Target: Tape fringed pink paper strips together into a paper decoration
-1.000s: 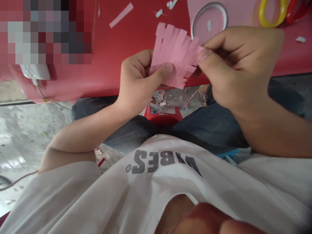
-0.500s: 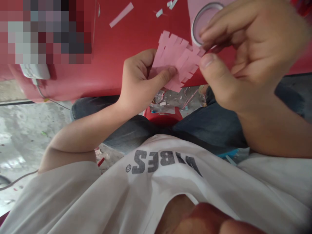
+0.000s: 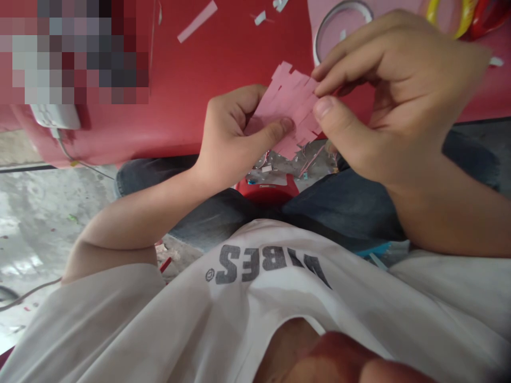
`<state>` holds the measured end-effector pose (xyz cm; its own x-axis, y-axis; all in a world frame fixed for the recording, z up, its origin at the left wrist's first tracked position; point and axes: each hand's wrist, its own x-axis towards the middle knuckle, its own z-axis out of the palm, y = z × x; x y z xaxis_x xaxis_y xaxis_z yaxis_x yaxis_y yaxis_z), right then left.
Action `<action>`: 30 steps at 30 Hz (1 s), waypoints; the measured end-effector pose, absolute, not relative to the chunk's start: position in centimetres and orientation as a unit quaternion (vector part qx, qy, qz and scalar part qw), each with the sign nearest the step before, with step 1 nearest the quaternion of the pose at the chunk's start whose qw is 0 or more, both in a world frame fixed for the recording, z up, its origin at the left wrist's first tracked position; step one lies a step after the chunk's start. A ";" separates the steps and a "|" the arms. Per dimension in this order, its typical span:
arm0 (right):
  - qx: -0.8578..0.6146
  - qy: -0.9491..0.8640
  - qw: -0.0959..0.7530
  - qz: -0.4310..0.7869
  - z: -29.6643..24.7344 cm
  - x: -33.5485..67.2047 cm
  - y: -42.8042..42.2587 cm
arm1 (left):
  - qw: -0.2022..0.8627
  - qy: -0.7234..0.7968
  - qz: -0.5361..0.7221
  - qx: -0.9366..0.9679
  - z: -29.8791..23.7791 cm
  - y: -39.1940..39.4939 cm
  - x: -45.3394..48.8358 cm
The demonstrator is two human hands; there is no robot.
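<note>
Turning since the last frame, the fringed pink paper [image 3: 289, 103] is staying clamped between my left grip [image 3: 233, 135] and right grip [image 3: 383, 96]; uneven pulling could tear its thin strips [image 3: 297, 80].

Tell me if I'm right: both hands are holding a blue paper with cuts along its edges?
Not quite: the cut paper is pink, not blue, as the head view shows. The rest is right: the left hand and the right hand are both holding it.
</note>
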<state>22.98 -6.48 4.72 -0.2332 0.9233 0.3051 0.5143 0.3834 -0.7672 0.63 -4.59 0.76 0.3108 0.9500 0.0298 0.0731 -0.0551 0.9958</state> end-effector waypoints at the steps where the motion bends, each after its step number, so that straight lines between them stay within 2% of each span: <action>1: -0.482 -0.742 0.382 0.265 4.7 23.0 -6.5 | 0.541 0.421 0.406 0.604 0.6 -4.6 0.6; 11: -0.466 -0.756 0.386 0.248 4.1 23.2 -6.2 | 0.544 0.422 0.405 0.603 0.6 -4.8 0.7; 30: -0.482 -0.732 0.380 0.296 4.9 22.7 -6.6 | 0.531 0.439 0.395 0.608 1.2 -4.8 0.6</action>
<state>22.70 -6.59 4.90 -0.2453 0.9307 0.2714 0.4811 0.3599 -0.7994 0.64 -4.79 1.23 0.3024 0.9531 0.0140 0.1148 -0.0510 0.9921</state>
